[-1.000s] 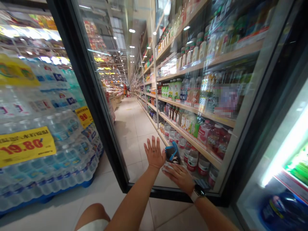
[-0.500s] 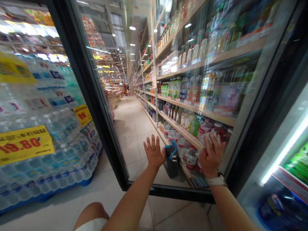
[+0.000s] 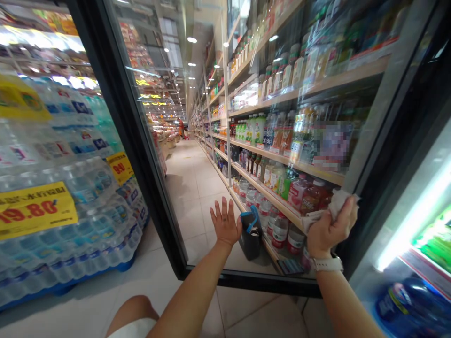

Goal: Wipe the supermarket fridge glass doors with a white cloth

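Observation:
A black-framed glass door [image 3: 207, 183] stands in front of me, swung open from a lit fridge. My left hand [image 3: 226, 223] lies against the pane with its fingers spread and nothing in it. Near the pane's lower right side, my right hand [image 3: 333, 230] presses a crumpled white cloth [image 3: 340, 203] to the glass, close to the door's right frame. Part of the cloth hangs out to the left of the fingers; the palm side is hidden. A pale watch band circles the right wrist.
Through the glass, shelves of bottled drinks [image 3: 280, 230] line the right side, and a dark bag with blue trim [image 3: 251, 239] stands on the floor. Shrink-wrapped water bottles [image 3: 88, 230] are stacked at left. Blue-wrapped goods [image 3: 405, 303] sit inside the fridge at lower right.
My right hand has slid the white cloth rightward across the glass towards the door frame, and more of the cloth shows. The left hand has stayed in place.

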`<state>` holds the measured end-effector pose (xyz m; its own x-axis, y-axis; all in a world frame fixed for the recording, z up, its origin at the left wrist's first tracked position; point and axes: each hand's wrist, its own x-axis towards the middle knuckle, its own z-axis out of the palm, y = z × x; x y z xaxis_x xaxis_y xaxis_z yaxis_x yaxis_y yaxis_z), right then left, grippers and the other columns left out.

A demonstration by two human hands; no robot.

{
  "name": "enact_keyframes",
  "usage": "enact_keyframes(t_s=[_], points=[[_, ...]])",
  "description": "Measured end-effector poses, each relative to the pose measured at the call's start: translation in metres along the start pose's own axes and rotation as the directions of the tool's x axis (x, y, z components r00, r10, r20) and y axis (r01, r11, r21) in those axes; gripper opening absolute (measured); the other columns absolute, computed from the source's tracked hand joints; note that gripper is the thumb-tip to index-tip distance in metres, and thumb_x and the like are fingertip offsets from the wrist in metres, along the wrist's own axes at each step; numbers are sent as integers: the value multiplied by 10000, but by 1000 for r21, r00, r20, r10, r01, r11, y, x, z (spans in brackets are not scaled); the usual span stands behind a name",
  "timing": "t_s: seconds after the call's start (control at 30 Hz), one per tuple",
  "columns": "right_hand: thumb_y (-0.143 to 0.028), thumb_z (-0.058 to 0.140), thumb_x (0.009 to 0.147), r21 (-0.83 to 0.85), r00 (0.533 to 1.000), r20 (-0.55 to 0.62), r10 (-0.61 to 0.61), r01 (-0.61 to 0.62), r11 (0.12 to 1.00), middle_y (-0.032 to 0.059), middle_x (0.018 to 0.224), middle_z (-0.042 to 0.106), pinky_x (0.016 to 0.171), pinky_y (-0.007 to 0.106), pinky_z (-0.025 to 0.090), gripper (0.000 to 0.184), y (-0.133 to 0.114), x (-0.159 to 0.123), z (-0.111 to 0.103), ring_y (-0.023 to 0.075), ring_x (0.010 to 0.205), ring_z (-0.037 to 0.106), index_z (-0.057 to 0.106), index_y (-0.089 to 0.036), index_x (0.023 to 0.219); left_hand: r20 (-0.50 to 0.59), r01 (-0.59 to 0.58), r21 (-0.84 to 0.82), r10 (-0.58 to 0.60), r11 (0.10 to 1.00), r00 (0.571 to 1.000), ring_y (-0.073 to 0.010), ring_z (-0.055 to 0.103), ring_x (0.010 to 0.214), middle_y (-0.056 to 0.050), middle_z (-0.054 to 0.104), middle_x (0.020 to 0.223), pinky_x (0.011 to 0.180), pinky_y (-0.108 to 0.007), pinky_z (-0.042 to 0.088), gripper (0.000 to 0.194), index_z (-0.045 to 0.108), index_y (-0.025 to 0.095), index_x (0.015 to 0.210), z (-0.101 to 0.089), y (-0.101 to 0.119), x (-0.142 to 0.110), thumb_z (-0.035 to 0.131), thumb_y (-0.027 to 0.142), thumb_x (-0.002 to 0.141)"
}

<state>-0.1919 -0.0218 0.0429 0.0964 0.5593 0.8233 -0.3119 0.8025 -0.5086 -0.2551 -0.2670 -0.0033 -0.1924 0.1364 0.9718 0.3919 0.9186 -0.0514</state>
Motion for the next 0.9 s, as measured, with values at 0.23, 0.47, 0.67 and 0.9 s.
enact_keyframes(t_s=[0.23, 0.47, 0.67, 0.9], points=[[-151, 370, 936, 115, 920, 291, -261, 237, 965, 133, 1455, 435, 1100, 551, 339, 520, -19, -27, 9, 289, 1362, 381, 364, -205, 1453, 22, 17, -1, -17, 1000, 1000, -341, 101, 1441, -173, 184, 1550, 1148, -606, 117, 749, 131, 141, 1499, 1, -1, -2, 490, 304, 863], [-57, 415, 908, 239, 659, 495, -566, 523, 818, 41, 1305, 605, 1159, 428, 292, 496, -24, -92, 7, 200, 1354, 404, 514, -271, 1345, -15, 6, -8, -6, 1000, 1000, -336, 67, 1447, -168, 174, 1556, 1149, -601, 128, 733, 131, 133, 1499, 1, 0, 1, 470, 288, 867], [-50, 398, 923, 345, 497, 553, -668, 593, 727, -4, 1293, 616, 1150, 372, 294, 468, -13, -130, -1, 162, 1329, 435, 569, -288, 1289, -30, -6, -22, 5, 1000, 1000, -329, 68, 1448, -170, 175, 1556, 1154, -588, 125, 720, 144, 130, 1498, 0, -1, 2, 461, 273, 867], [-82, 393, 941, 499, 324, 573, -753, 590, 634, 4, 1329, 589, 1066, 354, 411, 436, -7, -156, -4, 159, 1273, 495, 558, -267, 1298, -14, 0, 7, 0, 1000, 1000, -333, 80, 1445, -168, 182, 1554, 1153, -589, 134, 722, 130, 133, 1500, 1, -1, 0, 454, 276, 871]])
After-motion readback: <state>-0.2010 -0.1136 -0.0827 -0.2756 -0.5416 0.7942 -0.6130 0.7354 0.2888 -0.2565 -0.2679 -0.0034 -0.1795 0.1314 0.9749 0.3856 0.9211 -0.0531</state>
